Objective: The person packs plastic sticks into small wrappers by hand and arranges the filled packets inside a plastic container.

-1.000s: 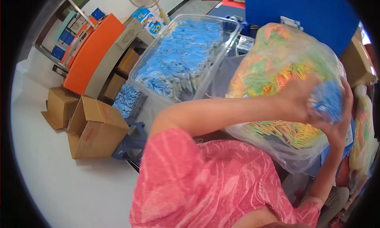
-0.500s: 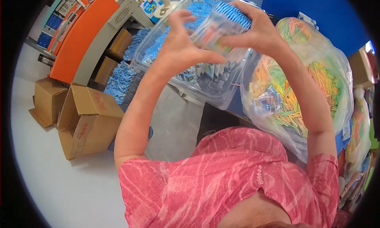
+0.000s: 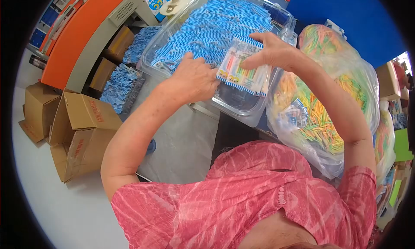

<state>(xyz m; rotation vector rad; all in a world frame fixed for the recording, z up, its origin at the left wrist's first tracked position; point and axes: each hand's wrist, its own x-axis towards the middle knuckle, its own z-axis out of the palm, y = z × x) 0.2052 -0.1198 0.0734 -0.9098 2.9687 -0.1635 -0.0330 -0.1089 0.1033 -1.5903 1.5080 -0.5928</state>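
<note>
My right hand (image 3: 276, 52) grips a row of small clear packets (image 3: 246, 69) with blue-and-white striped ends and coloured sticks inside. Its thumb lies across their front, with the fingers over the top edge. Beside the packets' left edge is my left hand (image 3: 194, 80), back upward and fingers curled. Its fingertips are partly hidden, so whether it pinches anything is unclear. Both hands are over a clear plastic bin (image 3: 242, 112), where many more blue-striped packets (image 3: 212, 26) lie in dense rows towards the far side.
Right of the bin sits a large clear bag (image 3: 320, 162) of coloured sticks, with a loose packet (image 3: 298, 112) on it. Open cardboard boxes (image 3: 86, 132) stand at the left. Blue packets (image 3: 119, 86) are piled near an orange-and-grey machine (image 3: 82, 41).
Both hands have come down and nearer to my body. The packets have turned from tilted to nearly flat, front facing up. My left hand's fingers have gone from spread to curled.
</note>
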